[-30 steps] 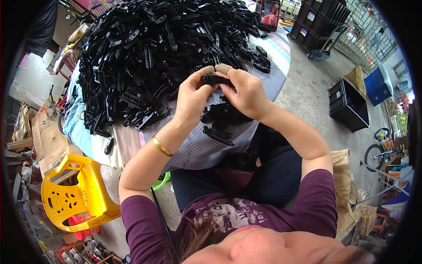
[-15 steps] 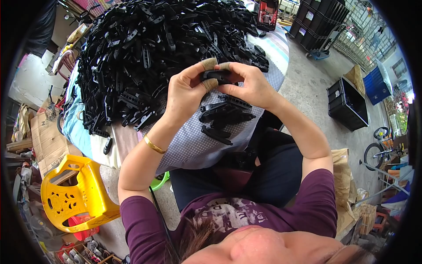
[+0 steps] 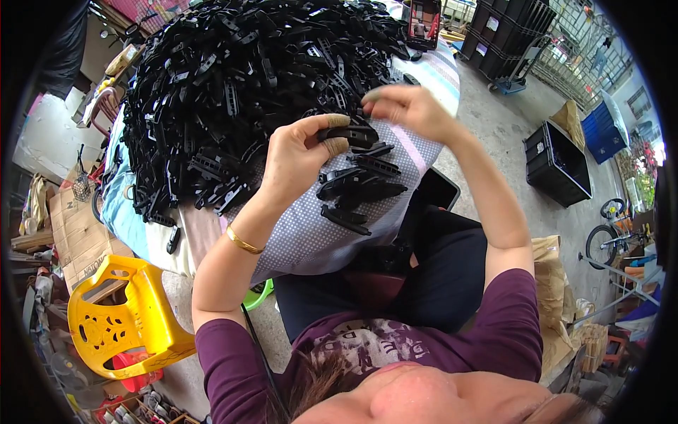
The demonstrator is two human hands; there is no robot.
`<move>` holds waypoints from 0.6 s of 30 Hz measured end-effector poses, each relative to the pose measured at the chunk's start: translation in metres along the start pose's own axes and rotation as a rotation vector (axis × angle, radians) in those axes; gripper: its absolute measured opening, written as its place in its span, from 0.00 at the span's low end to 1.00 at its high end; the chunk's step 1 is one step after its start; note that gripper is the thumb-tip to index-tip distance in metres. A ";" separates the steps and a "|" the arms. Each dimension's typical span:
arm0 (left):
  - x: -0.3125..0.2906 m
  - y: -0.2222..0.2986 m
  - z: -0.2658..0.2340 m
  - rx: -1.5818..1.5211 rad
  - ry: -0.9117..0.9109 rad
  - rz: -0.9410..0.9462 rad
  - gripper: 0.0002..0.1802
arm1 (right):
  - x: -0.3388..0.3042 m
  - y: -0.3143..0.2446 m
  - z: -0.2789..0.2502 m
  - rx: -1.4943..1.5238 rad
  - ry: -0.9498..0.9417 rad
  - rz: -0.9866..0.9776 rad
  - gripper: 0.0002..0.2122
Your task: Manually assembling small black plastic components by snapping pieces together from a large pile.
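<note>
My left hand, with tan tape on its thumb and forefinger, grips one end of a curved black plastic part above the table's front edge. My right hand is off that part, up and to the right beside the pile. Motion smears its fingertips, so whether they pinch anything cannot be made out. A large pile of similar black plastic parts covers most of the table. Just below my hands lies a small group of these parts on the dotted cloth.
A phone-like screen stands at the table's far right. Black crates are stacked on a trolley beyond, and an open black crate sits on the floor at right. To the left is a yellow plastic chair.
My right hand has let go of the black plastic part and moved up and right toward the pile. The left hand keeps its hold in nearly the same place.
</note>
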State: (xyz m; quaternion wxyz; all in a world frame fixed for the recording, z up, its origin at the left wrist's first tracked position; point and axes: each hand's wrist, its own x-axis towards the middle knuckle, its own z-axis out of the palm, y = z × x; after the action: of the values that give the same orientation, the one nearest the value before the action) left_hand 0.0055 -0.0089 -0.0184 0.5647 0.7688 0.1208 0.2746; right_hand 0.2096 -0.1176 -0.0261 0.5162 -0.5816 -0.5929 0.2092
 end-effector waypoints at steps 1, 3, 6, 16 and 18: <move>0.000 0.001 0.000 -0.001 0.002 0.000 0.16 | 0.003 0.008 -0.016 -0.304 0.108 0.016 0.12; 0.000 0.005 0.001 0.004 -0.211 -0.168 0.17 | 0.001 0.028 -0.048 -0.611 0.218 0.031 0.12; -0.005 0.003 0.004 0.478 -0.289 -0.019 0.15 | -0.005 0.055 -0.065 -0.945 0.201 0.186 0.13; -0.013 -0.010 -0.021 0.860 -0.171 -0.013 0.14 | 0.000 0.047 -0.056 -0.284 0.189 0.303 0.14; -0.014 -0.020 -0.020 0.972 -0.144 0.101 0.14 | 0.001 0.042 -0.048 0.042 0.157 0.391 0.14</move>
State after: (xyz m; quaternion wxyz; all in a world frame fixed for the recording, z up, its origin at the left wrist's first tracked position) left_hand -0.0148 0.0066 -0.0366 0.1337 0.9652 0.1582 0.1599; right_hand 0.2709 -0.1236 -0.0431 0.5224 -0.6891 -0.4224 0.2717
